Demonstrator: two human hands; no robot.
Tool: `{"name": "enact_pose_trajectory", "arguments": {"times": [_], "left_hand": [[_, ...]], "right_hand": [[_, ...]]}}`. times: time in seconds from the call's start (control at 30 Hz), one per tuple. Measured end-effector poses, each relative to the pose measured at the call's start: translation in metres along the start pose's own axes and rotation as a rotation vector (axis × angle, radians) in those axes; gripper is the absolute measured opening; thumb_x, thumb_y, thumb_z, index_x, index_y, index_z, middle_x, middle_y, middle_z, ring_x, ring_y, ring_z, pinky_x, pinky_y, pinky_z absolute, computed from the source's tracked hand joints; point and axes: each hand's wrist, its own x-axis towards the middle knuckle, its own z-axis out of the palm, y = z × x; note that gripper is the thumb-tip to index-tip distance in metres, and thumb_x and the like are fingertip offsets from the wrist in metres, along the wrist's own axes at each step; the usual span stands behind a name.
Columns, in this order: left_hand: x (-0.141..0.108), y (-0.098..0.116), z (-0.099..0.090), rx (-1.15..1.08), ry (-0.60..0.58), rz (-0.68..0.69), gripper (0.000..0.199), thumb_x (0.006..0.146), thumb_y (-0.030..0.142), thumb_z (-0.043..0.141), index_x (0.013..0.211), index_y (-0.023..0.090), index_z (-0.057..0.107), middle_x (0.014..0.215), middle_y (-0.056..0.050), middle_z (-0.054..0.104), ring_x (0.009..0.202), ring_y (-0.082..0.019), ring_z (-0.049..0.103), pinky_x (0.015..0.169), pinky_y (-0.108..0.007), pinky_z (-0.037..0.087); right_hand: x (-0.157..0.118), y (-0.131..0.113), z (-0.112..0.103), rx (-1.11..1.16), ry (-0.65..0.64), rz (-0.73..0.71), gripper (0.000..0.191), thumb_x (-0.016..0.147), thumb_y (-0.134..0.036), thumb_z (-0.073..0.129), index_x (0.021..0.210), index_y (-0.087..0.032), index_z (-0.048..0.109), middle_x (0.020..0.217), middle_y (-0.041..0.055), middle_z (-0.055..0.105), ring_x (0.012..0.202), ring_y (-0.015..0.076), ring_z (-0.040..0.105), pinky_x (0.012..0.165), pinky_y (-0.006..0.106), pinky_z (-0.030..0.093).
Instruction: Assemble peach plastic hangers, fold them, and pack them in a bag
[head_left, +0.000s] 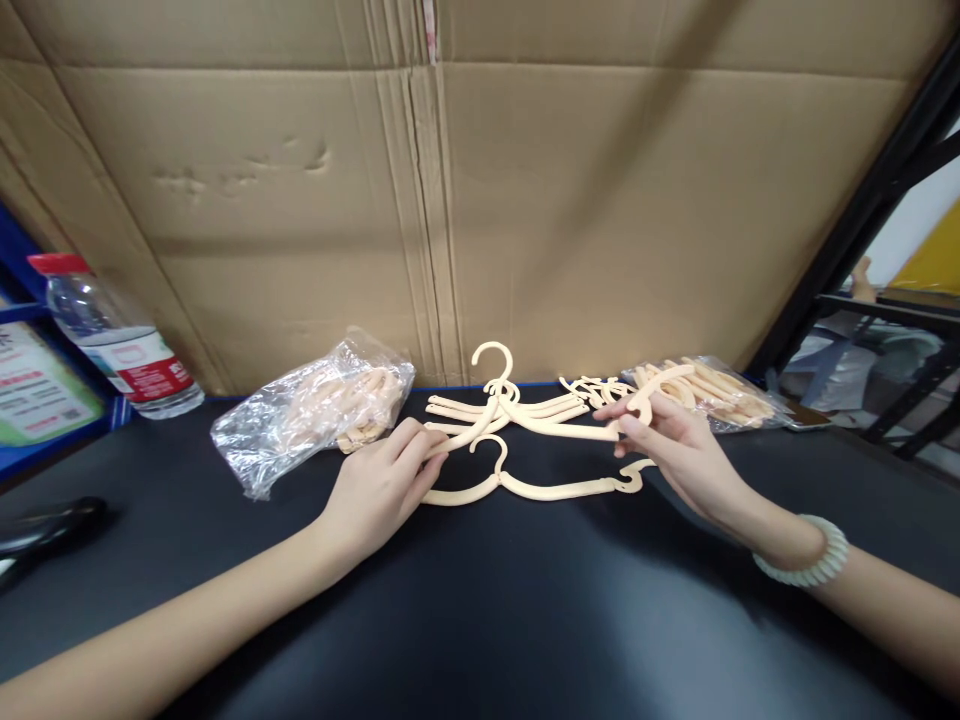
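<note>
The left hand (pixel 379 480) pinches the left end of a pale beige, curved plastic clothes hanger (pixel 562 429); its fingertips cover that end. The right hand (pixel 679 455), fingers closed in, holds a small beige S-curved piece (pixel 660 383) at the hanger's right end. Fingers hide the meeting place, so whether piece and arm are joined cannot be told. The hanger is above the black bench (pixel 480 600), in front of a stack of similar beige hangers (pixel 559 404); the overlap makes their hooks hard to separate and count.

Nearer the person, a second beige hanger (pixel 555 491) lies on the bench, its left end partly behind the left hand. To the left, a crinkled clear plastic bag (pixel 322 400) blurs the beige parts inside. Behind the right hand are loose beige curved pieces (pixel 596 388) and another clear bag of beige parts (pixel 727 395), partly covered. A glossy black object (pixel 52 525), cut off at the left edge, cannot be identified.
</note>
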Motion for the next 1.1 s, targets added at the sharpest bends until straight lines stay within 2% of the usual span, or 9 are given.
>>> {"name": "enact_pose_trajectory", "arguments": {"times": [0.13, 0.33, 0.47, 0.57, 0.67, 0.73, 0.87, 0.97, 1.1], "left_hand": [[0.004, 0.006, -0.014, 0.125, 0.003, -0.025, 0.013, 0.093, 0.022, 0.049, 0.088, 0.018, 0.060, 0.077, 0.000, 0.066, 0.062, -0.017, 0.064, 0.053, -0.027, 0.042], [0.010, 0.015, -0.037, 0.071, -0.095, -0.006, 0.010, 0.082, 0.026, 0.050, 0.077, 0.019, 0.056, 0.071, -0.002, 0.060, 0.064, -0.020, 0.058, 0.058, -0.032, 0.042], [0.006, 0.020, -0.035, -0.011, -0.138, 0.042, 0.012, 0.081, 0.028, 0.049, 0.077, 0.019, 0.055, 0.073, -0.004, 0.060, 0.067, -0.022, 0.057, 0.062, -0.035, 0.043], [0.003, 0.023, -0.031, -0.065, -0.161, 0.081, 0.014, 0.083, 0.029, 0.049, 0.079, 0.019, 0.056, 0.075, -0.005, 0.061, 0.069, -0.022, 0.058, 0.065, -0.037, 0.044], [0.001, 0.026, -0.030, -0.083, -0.190, 0.109, 0.012, 0.084, 0.027, 0.050, 0.082, 0.018, 0.058, 0.076, -0.005, 0.062, 0.072, -0.023, 0.060, 0.070, -0.039, 0.046], [0.000, 0.029, -0.028, -0.095, -0.211, 0.118, 0.011, 0.085, 0.023, 0.049, 0.080, 0.018, 0.058, 0.075, -0.005, 0.062, 0.071, -0.022, 0.060, 0.071, -0.040, 0.046], [-0.002, 0.032, -0.025, -0.141, -0.211, 0.130, 0.013, 0.087, 0.017, 0.046, 0.081, 0.018, 0.057, 0.077, -0.005, 0.062, 0.070, -0.021, 0.060, 0.070, -0.039, 0.046], [-0.003, 0.033, -0.024, -0.180, -0.190, 0.117, 0.010, 0.087, 0.016, 0.047, 0.083, 0.017, 0.057, 0.080, -0.005, 0.063, 0.073, -0.021, 0.060, 0.070, -0.039, 0.046], [-0.003, 0.033, -0.023, -0.253, -0.197, 0.087, 0.008, 0.085, 0.014, 0.049, 0.085, 0.017, 0.056, 0.087, -0.006, 0.064, 0.080, -0.022, 0.059, 0.073, -0.038, 0.047]], "right_hand": [[0.006, -0.004, -0.007, 0.157, 0.093, 0.049, 0.018, 0.076, -0.039, 0.075, 0.080, -0.022, 0.070, 0.089, 0.0028, 0.063, 0.073, 0.0149, 0.056, 0.062, 0.028, 0.050], [0.012, -0.003, -0.016, 0.185, 0.172, -0.024, 0.020, 0.080, -0.037, 0.064, 0.068, -0.022, 0.070, 0.077, 0.0034, 0.060, 0.076, 0.0172, 0.055, 0.067, 0.031, 0.048], [0.015, 0.003, -0.021, 0.191, 0.273, -0.050, 0.021, 0.081, -0.033, 0.061, 0.064, -0.022, 0.068, 0.076, 0.0033, 0.060, 0.078, 0.0174, 0.056, 0.073, 0.033, 0.049], [0.016, 0.005, -0.023, 0.107, 0.274, -0.099, 0.022, 0.083, -0.032, 0.059, 0.064, -0.022, 0.065, 0.075, 0.0027, 0.059, 0.077, 0.0171, 0.056, 0.073, 0.033, 0.049], [0.013, -0.001, -0.024, -0.063, 0.126, -0.124, 0.019, 0.085, -0.034, 0.060, 0.070, -0.024, 0.067, 0.077, 0.0027, 0.061, 0.079, 0.0189, 0.058, 0.075, 0.035, 0.049], [0.010, -0.008, -0.022, -0.271, -0.111, -0.141, 0.011, 0.085, -0.034, 0.064, 0.085, -0.025, 0.070, 0.089, 0.0043, 0.065, 0.088, 0.0213, 0.060, 0.082, 0.037, 0.048], [0.004, -0.013, -0.018, -0.653, -0.630, -0.276, 0.029, 0.081, -0.034, 0.071, 0.108, -0.024, 0.067, 0.102, 0.0067, 0.065, 0.099, 0.0233, 0.058, 0.088, 0.039, 0.047], [0.003, -0.012, -0.017, -0.721, -0.698, -0.346, 0.008, 0.085, -0.027, 0.065, 0.090, -0.021, 0.069, 0.086, 0.0054, 0.064, 0.087, 0.0207, 0.057, 0.079, 0.036, 0.048], [0.004, -0.013, -0.017, -0.764, -0.678, -0.359, 0.008, 0.084, -0.019, 0.063, 0.076, -0.021, 0.064, 0.079, 0.0038, 0.061, 0.082, 0.0192, 0.055, 0.074, 0.033, 0.046]]}}
